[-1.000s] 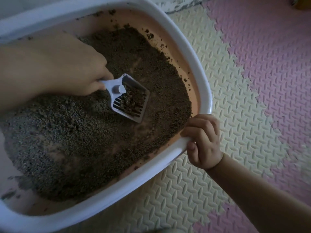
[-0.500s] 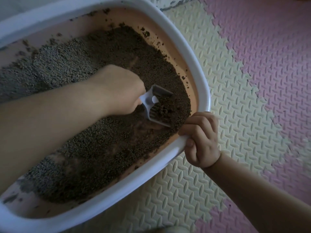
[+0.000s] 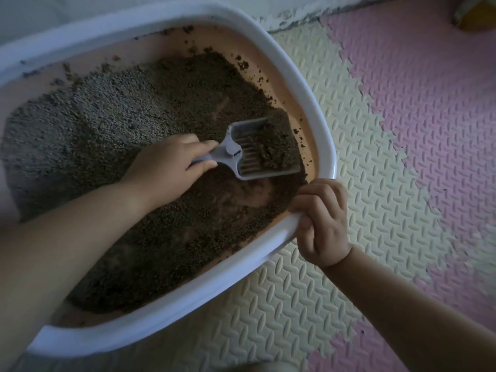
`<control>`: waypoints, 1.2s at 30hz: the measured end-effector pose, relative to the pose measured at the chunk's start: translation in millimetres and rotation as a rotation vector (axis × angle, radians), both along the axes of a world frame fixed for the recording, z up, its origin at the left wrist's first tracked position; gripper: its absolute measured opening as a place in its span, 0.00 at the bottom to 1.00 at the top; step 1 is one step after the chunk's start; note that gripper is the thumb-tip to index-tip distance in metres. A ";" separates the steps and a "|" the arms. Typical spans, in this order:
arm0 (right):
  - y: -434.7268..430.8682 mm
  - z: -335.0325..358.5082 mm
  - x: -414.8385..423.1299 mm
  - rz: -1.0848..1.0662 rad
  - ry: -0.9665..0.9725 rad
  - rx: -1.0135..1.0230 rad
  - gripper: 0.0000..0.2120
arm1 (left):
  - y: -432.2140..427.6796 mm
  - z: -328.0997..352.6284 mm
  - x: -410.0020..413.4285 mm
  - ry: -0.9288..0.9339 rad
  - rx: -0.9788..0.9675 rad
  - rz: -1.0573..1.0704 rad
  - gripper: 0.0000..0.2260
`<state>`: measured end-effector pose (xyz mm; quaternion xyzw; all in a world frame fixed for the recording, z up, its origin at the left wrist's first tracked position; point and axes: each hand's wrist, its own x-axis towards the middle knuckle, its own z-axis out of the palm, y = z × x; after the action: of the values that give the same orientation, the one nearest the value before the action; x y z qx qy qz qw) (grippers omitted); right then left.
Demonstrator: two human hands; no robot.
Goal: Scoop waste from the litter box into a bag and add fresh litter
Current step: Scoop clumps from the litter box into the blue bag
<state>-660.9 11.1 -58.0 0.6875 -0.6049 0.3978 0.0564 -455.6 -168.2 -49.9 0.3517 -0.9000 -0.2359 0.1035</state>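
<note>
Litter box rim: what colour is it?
The litter box rim is white; its inner wall is peach. Best seen in the head view.

- I'm gripping a scoop [image 3: 249, 157] of matt plastic in my left hand [image 3: 171, 167].
- Around that grip, litter [image 3: 134, 116] is looking coarse and dull.
- Where my right hand [image 3: 319, 224] is gripping, the litter box [image 3: 306, 103] is showing smooth plastic.
- Beyond that grip, the floor mat [image 3: 375, 183] is looking embossed and matt.

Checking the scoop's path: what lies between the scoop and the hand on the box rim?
Head view: only dark litter, thin in places, lies between scoop and right hand.
</note>
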 end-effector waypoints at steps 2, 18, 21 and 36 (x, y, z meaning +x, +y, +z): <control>-0.5 0.3 0.8 -0.014 -0.004 -0.004 0.13 | 1.3 9.3 10.5 -0.004 -0.051 0.007 0.19; 3.2 7.2 6.5 -0.054 0.016 0.052 0.09 | 34.2 46.8 69.5 -0.022 -0.044 0.250 0.21; 4.9 8.6 8.3 -0.077 0.029 0.066 0.11 | 38.8 55.1 81.2 -0.027 -0.071 0.279 0.21; 5.0 11.1 14.4 -0.114 0.039 0.058 0.12 | 54.5 63.8 103.4 -0.015 -0.044 0.305 0.21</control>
<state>-646.5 16.2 -46.8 0.6609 -0.6532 0.3626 0.0709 -352.2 -113.7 13.9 0.4837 -0.8418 -0.1949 0.1393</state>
